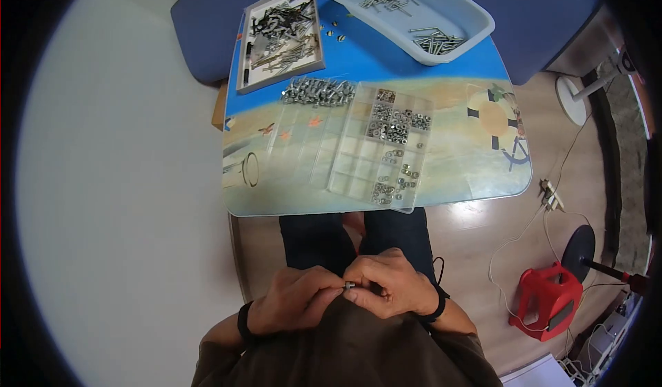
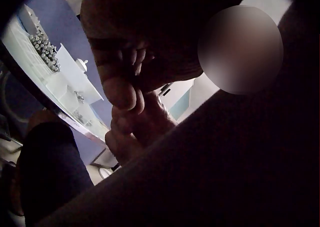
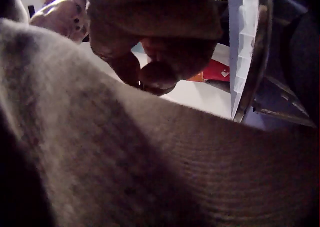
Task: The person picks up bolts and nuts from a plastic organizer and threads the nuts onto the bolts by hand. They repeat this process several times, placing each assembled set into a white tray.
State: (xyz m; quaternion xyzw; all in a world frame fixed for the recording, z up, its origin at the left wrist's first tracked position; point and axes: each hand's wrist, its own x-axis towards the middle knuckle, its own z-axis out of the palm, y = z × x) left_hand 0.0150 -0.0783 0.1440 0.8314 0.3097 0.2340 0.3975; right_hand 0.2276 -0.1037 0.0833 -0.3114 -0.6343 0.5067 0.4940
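Note:
Over the lap, close to the body, both hands meet at a small silver bolt (image 1: pixel 349 286). The left hand (image 1: pixel 293 296) pinches it between thumb and fingertips from the left. From the other side the right hand (image 1: pixel 393 287) grips it with thumb and curled index finger. Much of the bolt is hidden by the fingertips. In the left wrist view the left hand (image 2: pixel 127 76) is dark and its fingers overlap the other hand. The right hand (image 3: pixel 160 61) also shows dark in the right wrist view, fingers bent inward.
Ahead on the table (image 1: pixel 476 173) lies a divided clear organiser (image 1: pixel 352 159) with nuts and washers. Many bolts (image 1: pixel 319 92) fill part of its lid. Behind stand a box (image 1: pixel 322 64) of mixed hardware and a white tub (image 1: pixel 441 15) of screws. A red stool (image 1: pixel 545 301) is at right.

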